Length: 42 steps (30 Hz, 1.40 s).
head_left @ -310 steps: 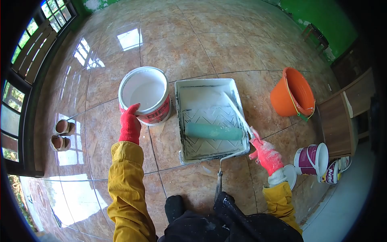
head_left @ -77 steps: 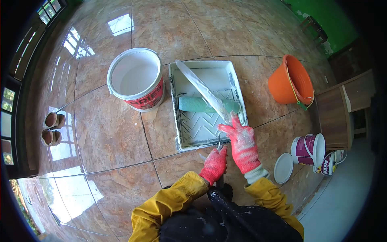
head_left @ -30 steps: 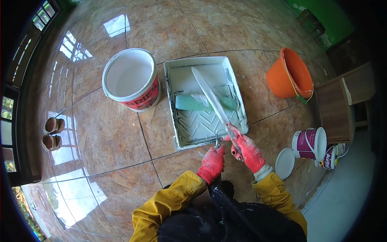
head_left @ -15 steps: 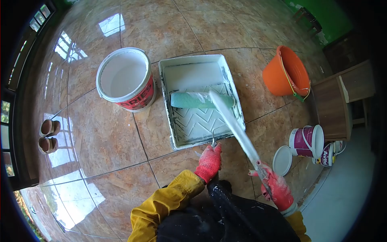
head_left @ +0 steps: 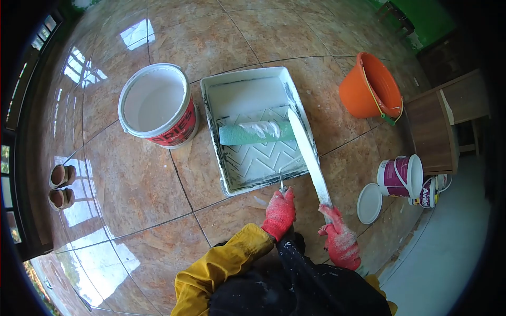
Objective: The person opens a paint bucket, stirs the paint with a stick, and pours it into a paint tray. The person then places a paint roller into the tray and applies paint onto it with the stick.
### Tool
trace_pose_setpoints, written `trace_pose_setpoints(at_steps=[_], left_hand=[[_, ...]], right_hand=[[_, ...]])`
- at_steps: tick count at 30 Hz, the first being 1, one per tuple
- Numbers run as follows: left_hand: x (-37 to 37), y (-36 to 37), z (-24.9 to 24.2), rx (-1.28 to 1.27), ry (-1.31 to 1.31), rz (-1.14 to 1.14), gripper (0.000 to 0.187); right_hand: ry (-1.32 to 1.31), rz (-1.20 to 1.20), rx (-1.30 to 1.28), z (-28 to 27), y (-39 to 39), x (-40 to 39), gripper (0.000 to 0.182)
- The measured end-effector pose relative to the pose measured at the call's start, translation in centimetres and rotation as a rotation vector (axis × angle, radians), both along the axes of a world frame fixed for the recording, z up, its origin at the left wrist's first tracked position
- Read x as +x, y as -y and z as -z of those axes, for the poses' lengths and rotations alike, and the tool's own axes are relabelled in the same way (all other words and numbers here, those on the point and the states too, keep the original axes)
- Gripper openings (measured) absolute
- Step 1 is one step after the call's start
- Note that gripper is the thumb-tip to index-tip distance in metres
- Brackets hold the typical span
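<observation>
My left hand (head_left: 280, 213), in a red glove, is closed around the handle of a paint roller (head_left: 235, 134). The roller's green sleeve lies across the ridged part of a white paint tray (head_left: 214, 158), with a streak of thick white paint on top. In my right hand (head_left: 340, 239), also red-gloved, is a long flat stick (head_left: 311, 163) coated in white paint. Its far end overlaps the sleeve's right end and the tray's right side. White paint (head_left: 247, 97) fills the far part of the tray.
Left of the tray stands an open paint bucket (head_left: 174, 131) with a red label. An orange pail (head_left: 356, 95) is at the right, near wooden furniture (head_left: 432, 131). Purple-labelled tubs (head_left: 392, 178) and a white lid (head_left: 369, 204) sit below it. Shoes (head_left: 62, 175) lie far left on the tiles.
My right hand has moved left, and the stick's tip has shifted right along the sleeve towards its end. More white paint shows on top of the sleeve. My left hand keeps its hold.
</observation>
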<state>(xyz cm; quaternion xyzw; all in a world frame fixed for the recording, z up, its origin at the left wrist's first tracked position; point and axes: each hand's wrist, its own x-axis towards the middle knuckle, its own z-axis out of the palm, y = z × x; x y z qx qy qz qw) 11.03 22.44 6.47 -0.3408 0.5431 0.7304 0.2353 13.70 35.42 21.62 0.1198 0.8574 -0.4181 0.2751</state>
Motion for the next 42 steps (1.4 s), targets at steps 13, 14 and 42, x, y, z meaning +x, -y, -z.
trace_pose_setpoints(at_steps=[13,14,42], left_hand=[[-0.6,0.1,-0.2,-0.268,-0.188,0.106,0.043],[-0.6,0.3,-0.5,-0.349,-0.227,0.116,0.043],[1.8,-0.9,2.4,-0.289,-0.236,0.219,0.042]], right_hand=[[-0.074,-0.240,-0.104,3.6,-0.5,2.7,0.041],[-0.076,-0.246,-0.105,2.8,0.1,2.5,0.041],[0.258,-0.144,-0.132,-5.0,5.6,-2.3,0.051]])
